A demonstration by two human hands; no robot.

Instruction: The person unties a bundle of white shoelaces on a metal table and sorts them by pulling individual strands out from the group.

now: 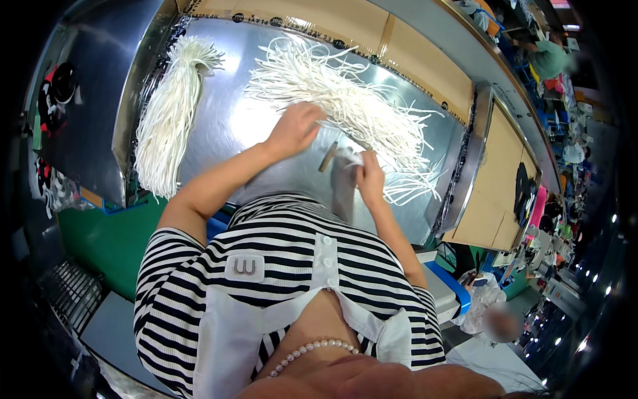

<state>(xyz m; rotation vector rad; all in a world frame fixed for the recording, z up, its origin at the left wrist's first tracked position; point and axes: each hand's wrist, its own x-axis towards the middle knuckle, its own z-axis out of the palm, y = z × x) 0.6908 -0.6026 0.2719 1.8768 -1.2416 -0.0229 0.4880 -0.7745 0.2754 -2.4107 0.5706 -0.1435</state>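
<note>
A large loose heap of white cords (pixel 345 96) is spread over the metal worktop (pixel 222 113). My left hand (pixel 297 130) is at the near edge of this heap, its fingers curled together; whatever they pinch is hidden. Further right, my right hand (pixel 369 178) is closed on a small white bundle (pixel 349 157), perhaps cord ends, just in front of the heap. Between my hands a slim brown-handled tool (pixel 327 157) lies on the metal; its kind I cannot make out. A gathered bunch of white cords (pixel 171 116) lies lengthwise at the left, bound near its far end.
Cardboard panels (pixel 425 60) with printed tape line the worktop's far edge, and another cardboard sheet (pixel 488 179) covers the surface at the right. A raised metal edge (pixel 126 100) runs along the left. Other people and cluttered benches are visible at the far right.
</note>
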